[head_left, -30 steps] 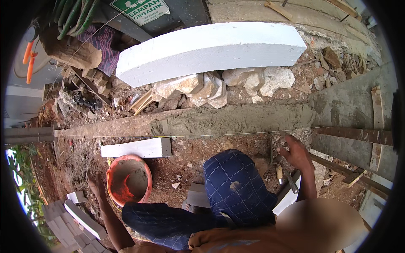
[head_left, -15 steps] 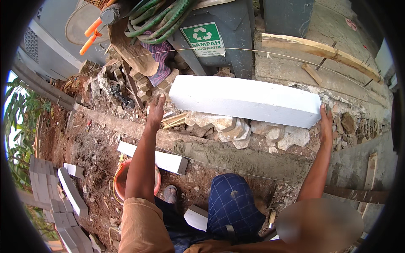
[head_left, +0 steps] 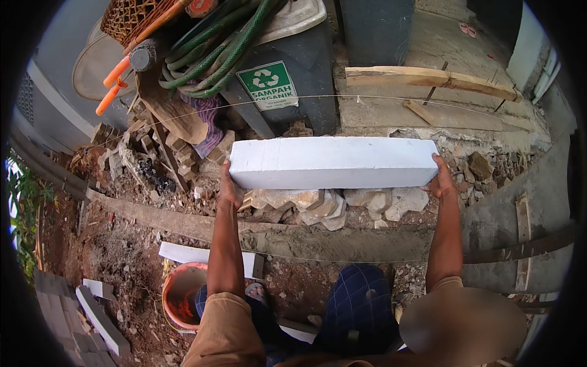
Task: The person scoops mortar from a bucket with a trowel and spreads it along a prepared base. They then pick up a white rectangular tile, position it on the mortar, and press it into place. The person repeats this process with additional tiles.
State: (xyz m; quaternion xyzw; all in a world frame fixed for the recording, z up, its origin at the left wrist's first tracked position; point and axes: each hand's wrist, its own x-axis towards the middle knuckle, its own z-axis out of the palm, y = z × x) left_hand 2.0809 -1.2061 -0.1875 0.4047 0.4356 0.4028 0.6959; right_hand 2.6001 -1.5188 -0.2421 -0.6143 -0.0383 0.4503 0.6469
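Note:
A long white lightweight concrete block (head_left: 333, 164) is held level between my two hands, above a row of hexagonal paving blocks (head_left: 324, 205). My left hand (head_left: 230, 188) is closed round its left end, fingers pressed along the end face. At the opposite end my right hand (head_left: 441, 178) grips the block, with its thumb low near the bottom edge. Closer to me runs a strip of wet grey mortar (head_left: 336, 243) on a low footing, with a thin string stretched along it. Whether the block's underside touches the paving pieces is hidden.
An orange bucket (head_left: 166, 300) and another white block (head_left: 183, 251) are near my left leg. More blocks (head_left: 101, 321) lie at lower left. Beyond are a grey bin (head_left: 318, 79), a coiled green hose (head_left: 229, 58), rubble (head_left: 137, 159) and a wooden board (head_left: 422, 76) with metal rods.
My left hand, earlier apart from the block with fingers raised, has taken hold of its left end. My right hand has a fuller grip. The block has turned from slanting to level.

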